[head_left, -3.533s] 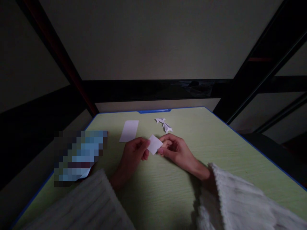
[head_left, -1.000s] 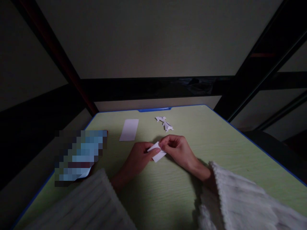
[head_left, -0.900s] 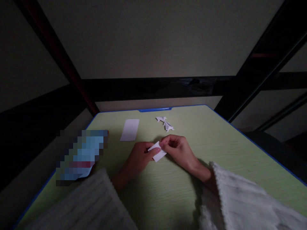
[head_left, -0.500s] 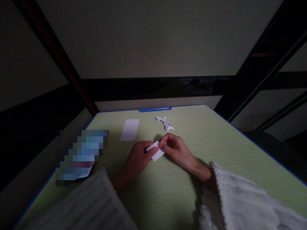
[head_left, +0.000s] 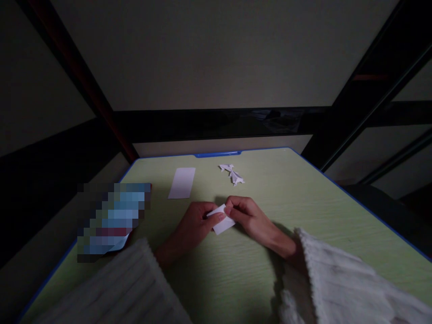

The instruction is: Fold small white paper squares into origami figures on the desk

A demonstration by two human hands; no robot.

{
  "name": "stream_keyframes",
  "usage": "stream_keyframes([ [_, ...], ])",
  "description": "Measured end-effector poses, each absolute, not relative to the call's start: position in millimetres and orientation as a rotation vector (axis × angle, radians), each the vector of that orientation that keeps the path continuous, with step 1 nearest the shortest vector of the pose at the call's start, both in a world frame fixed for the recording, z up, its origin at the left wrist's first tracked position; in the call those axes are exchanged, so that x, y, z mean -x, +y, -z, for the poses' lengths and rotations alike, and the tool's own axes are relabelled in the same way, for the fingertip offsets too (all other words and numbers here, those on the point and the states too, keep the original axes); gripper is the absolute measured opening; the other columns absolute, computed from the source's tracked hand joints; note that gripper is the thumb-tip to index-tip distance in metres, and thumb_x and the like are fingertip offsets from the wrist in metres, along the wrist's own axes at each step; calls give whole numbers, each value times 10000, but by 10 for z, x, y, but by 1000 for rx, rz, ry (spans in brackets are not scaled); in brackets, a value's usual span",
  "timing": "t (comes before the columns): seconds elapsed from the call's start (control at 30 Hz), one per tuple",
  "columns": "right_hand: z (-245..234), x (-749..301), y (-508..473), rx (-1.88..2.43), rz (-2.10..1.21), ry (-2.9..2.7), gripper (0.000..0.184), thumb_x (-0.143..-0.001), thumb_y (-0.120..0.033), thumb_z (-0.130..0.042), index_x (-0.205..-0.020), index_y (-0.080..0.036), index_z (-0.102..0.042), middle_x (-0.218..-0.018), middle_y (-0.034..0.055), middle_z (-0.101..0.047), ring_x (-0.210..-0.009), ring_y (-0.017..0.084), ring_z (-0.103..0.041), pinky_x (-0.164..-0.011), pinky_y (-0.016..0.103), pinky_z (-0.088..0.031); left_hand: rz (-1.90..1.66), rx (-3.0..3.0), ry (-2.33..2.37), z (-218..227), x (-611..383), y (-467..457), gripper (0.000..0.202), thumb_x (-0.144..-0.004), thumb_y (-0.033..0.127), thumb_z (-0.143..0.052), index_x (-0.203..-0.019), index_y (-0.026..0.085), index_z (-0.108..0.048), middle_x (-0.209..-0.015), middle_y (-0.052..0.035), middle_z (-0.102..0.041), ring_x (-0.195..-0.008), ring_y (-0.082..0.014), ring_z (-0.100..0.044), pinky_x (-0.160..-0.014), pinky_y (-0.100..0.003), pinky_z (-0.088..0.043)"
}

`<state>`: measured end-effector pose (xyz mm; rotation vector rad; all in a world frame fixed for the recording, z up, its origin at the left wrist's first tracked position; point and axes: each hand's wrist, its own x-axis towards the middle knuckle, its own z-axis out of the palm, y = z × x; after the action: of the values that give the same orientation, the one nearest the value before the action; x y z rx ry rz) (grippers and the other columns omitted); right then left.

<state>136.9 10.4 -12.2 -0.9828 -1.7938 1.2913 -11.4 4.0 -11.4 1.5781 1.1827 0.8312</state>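
A small white paper piece (head_left: 222, 221) lies low over the green table (head_left: 303, 216), held between both hands. My left hand (head_left: 195, 224) pinches its left edge with closed fingers. My right hand (head_left: 248, 215) pinches its upper right corner, fingers curled. Both wrists come out of white knitted sleeves. The paper looks partly folded; the fold itself is hard to make out in the dim light.
A flat white paper rectangle (head_left: 182, 182) lies further back on the left. A small folded white paper figure (head_left: 232, 173) sits near the far edge. A blurred blue object (head_left: 113, 218) rests at the left edge. Dark frame bars stand behind the table.
The paper was held up and flat between both hands. Now it has come down nearer the table and toward me, and my fingers have closed over its top edge.
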Motion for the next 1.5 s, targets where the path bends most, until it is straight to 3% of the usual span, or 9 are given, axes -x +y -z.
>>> stream_keyframes([
  [0.27, 110, -1344, 100, 936, -1315, -1707, 269, -749, -353, -468, -573, -161, -404, -524, -50, -355, -480, 68, -314, -449, 195, -253, -806, -1526, 1160, 94, 85, 30, 197, -624, 270, -542, -487, 131, -530, -425, 43, -470, -427, -83, -440, -414, -183, -341],
  [0.4, 133, -1315, 130, 852, -1408, -1580, 260, -721, -381, -507, -614, -156, -432, -535, -46, -416, -490, 70, -380, -469, 199, -293, -937, -1431, 1224, 121, 85, 55, 228, -627, 284, -538, -457, 144, -480, -386, 60, -448, -379, -64, -420, -382, -169, -323],
  [0.57, 141, -1299, 157, 767, -1506, -1501, 236, -660, -341, -594, -645, -147, -460, -566, -30, -484, -519, 81, -438, -508, 218, -320, -998, -1370, 1221, 123, 98, 81, 242, -636, 304, -532, -466, 142, -475, -361, 59, -452, -326, -47, -374, -339, -163, -280],
  [0.77, 155, -1320, 194, 752, -1596, -1208, 226, -680, -314, -567, -579, -149, -450, -505, -37, -464, -467, 74, -398, -470, 214, -263, -1053, -1264, 986, 117, 106, 64, 231, -682, 332, -503, -608, 123, -569, -538, -6, -562, -471, -85, -478, -377, -174, -353],
  [0.93, 127, -1318, 182, 691, -1721, -999, 188, -671, -252, -563, -570, -149, -442, -518, -26, -490, -484, 82, -430, -497, 221, -298, -1007, -1321, 926, 92, 107, 49, 184, -680, 290, -513, -654, 124, -589, -537, 1, -559, -453, -72, -458, -379, -167, -370],
  [1.23, 107, -1312, 181, 693, -1790, -919, 144, -660, -194, -549, -563, -134, -460, -481, -10, -542, -453, 84, -470, -478, 213, -324, -965, -1406, 937, 66, 95, 37, 117, -645, 200, -538, -669, 139, -635, -510, 21, -551, -419, -56, -447, -370, -154, -373],
  [1.5, 115, -1318, 174, 683, -1778, -1015, 163, -669, -225, -547, -568, -143, -450, -473, -11, -539, -449, 93, -476, -492, 228, -307, -1018, -1307, 882, 84, 114, 29, 179, -664, 278, -537, -618, 131, -629, -538, -17, -578, -474, -91, -500, -368, -170, -389],
])
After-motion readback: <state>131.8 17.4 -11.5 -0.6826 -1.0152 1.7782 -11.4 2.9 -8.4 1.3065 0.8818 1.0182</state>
